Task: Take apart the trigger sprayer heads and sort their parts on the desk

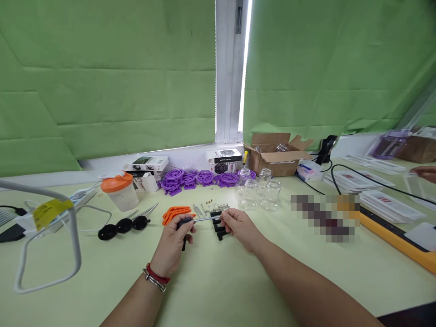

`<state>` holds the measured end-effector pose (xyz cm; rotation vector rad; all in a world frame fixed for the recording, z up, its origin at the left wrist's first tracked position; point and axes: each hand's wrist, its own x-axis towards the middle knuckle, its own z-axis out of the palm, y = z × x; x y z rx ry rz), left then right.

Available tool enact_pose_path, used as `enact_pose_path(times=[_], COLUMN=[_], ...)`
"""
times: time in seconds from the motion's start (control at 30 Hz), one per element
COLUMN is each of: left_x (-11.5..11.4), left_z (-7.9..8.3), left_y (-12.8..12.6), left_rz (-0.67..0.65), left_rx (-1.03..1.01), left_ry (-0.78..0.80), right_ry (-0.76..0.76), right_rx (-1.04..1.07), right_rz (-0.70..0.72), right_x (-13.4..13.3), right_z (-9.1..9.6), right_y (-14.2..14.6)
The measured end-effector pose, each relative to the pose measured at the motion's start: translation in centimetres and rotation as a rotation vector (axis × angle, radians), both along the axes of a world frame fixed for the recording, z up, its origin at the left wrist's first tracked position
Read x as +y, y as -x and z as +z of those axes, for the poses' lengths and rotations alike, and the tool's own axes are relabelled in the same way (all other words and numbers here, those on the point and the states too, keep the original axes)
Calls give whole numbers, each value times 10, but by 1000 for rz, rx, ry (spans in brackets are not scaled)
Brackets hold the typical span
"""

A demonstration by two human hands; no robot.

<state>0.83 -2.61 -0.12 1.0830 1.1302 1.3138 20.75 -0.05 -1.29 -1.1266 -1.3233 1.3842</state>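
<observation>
My left hand (173, 247) is closed around the black round handle of a tool with a thin metal shaft (204, 219) that points to the right. My right hand (239, 226) pinches the far end of that shaft with its fingertips. Just under the shaft's tip lie several small black plastic parts (220, 230). Orange flat plastic pieces (175, 212) lie just beyond my left hand. Small springs and screws (218, 206) are scattered behind the black parts.
Three black-handled tools (124, 225) lie to the left. An orange-lidded cup (120, 190), purple gear-like parts (195, 178), clear glass jars (259, 190) and an open cardboard box (275, 156) stand further back. Flat packets (384, 200) and another person's hand (425, 172) are at the right.
</observation>
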Motion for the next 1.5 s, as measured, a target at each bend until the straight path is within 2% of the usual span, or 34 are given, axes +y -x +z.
enact_pose_path(times=[0.3, 0.6, 1.27, 1.5], left_x=[0, -1, 0, 0], left_z=[-1, 2, -3, -5], left_y=[-2, -3, -2, -1], left_rz=[18, 13, -11, -16], left_rx=[-10, -12, 7, 14], left_ry=[2, 3, -5, -16], right_ry=[-97, -86, -104, -84], right_rx=[62, -37, -151, -191], right_rz=[-4, 8, 52, 47], right_x=[2, 2, 2, -2], right_z=[-6, -7, -9, -1], right_y=[0, 0, -2, 0])
